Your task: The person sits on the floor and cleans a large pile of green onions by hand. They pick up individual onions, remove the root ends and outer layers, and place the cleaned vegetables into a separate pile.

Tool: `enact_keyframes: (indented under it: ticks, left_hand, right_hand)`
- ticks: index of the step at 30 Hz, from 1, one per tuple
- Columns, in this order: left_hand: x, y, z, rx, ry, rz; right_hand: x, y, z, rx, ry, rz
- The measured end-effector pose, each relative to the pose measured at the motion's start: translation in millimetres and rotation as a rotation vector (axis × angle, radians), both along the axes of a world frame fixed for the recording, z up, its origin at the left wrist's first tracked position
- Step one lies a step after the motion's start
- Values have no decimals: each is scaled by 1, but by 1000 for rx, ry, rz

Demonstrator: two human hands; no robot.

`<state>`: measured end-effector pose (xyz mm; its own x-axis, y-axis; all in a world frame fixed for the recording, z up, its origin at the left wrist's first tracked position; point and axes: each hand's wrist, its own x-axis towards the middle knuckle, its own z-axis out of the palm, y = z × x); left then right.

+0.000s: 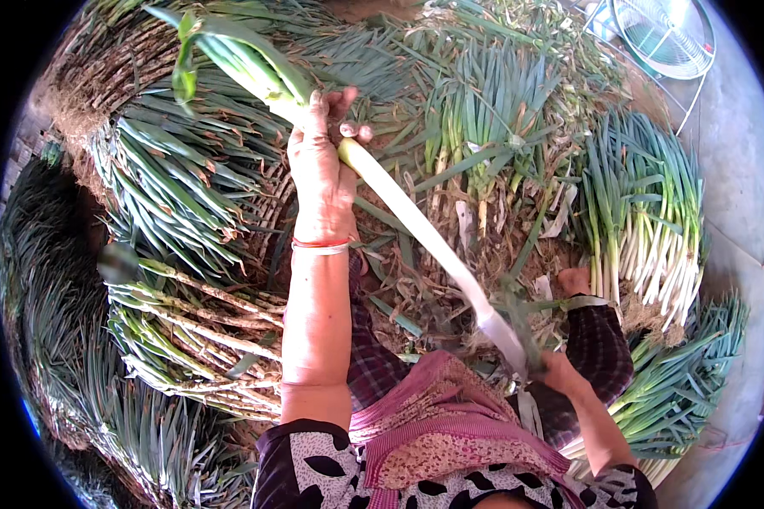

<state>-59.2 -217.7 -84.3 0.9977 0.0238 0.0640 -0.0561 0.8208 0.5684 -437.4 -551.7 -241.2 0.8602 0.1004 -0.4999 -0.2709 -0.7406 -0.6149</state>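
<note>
A long Welsh onion (420,226) runs diagonally in front of me, its smooth white stalk slanting down to the right. My left hand (323,162) grips it at the upper end, where the green leaves (248,60) fan out beyond my fingers. Close to the lower end, my right hand (563,374) is closed on a blurred green outer leaf (523,324); motion blur hides whether it also touches the stalk. Below that hand hangs a pale strip of skin (530,413). The onion's root tip is unclear.
Untrimmed onions (197,337) lie in bundles on the left. Clean white-stalked onions (659,254) stand to the right, with more green onions (681,388) below. Peeled scraps (414,305) litter the ground between my legs. A wire-caged fan (662,35) stands at the upper right.
</note>
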Motion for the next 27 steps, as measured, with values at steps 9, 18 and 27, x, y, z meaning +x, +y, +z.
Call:
enact_keyframes:
  ticks: [9, 18, 27]
  left_hand:
    - [5, -15, -24, 61, -26, -32]
    - [42, 5, -61, 16, 131, -143]
    - [94, 43, -108, 501, 629, 315]
  right_hand:
    - [116, 24, 29, -242, -494, -320]
    - [98, 124, 128, 668, -111, -212]
    - [-8, 63, 143, 602, 34, -376]
